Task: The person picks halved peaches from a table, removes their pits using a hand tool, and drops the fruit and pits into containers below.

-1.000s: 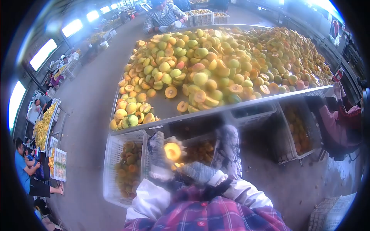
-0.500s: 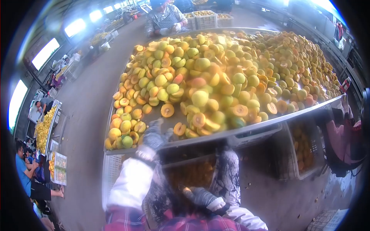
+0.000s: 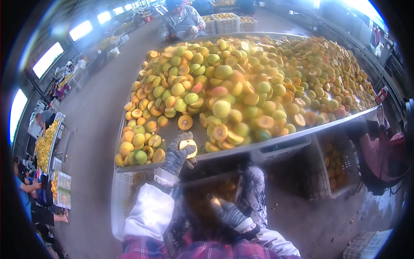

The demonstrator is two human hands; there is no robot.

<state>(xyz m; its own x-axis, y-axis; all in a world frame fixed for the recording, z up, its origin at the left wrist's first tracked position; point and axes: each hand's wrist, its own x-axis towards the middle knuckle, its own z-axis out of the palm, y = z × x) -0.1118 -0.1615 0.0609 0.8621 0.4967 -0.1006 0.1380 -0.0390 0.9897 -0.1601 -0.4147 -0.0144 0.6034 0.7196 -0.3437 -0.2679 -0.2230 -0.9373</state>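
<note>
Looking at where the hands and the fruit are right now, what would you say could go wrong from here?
The left hand grips a peach half right at the metal table edge; it might slip and fall short of the white crate below. Loose halves in the peach pile lie close to that edge and could be knocked off. The right hand holds something small that cannot be made out; if it is a blade, the gloved fingers nearby could be nicked.

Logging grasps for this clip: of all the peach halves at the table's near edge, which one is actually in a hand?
The peach half gripped in the gloved left hand, raised over the table edge. The other halves lie loose on the tabletop, untouched; the right hand hangs below.
</note>
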